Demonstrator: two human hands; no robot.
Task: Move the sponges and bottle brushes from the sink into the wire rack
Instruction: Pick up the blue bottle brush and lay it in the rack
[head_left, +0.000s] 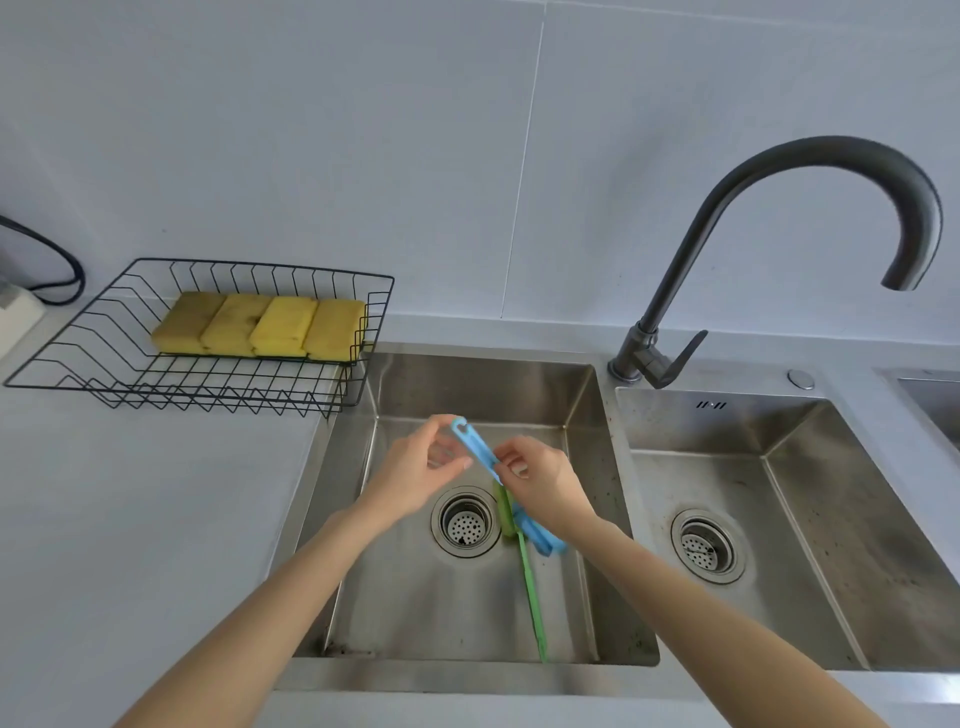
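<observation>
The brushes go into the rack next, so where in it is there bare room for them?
The wire rack is bare along its front half, between the front rim and the row of four yellow sponges. Its left end beside the sponges is also open. The back is crowded: the sponges lie side by side there. The blue brush is held by both hands; the green brush lies in the sink.

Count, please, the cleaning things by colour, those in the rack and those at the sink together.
Yellow sponges in the wire rack: 4
Blue bottle brush, held in both hands over the sink: 1
Green bottle brush, lying in the sink: 1
Total: 6
</observation>
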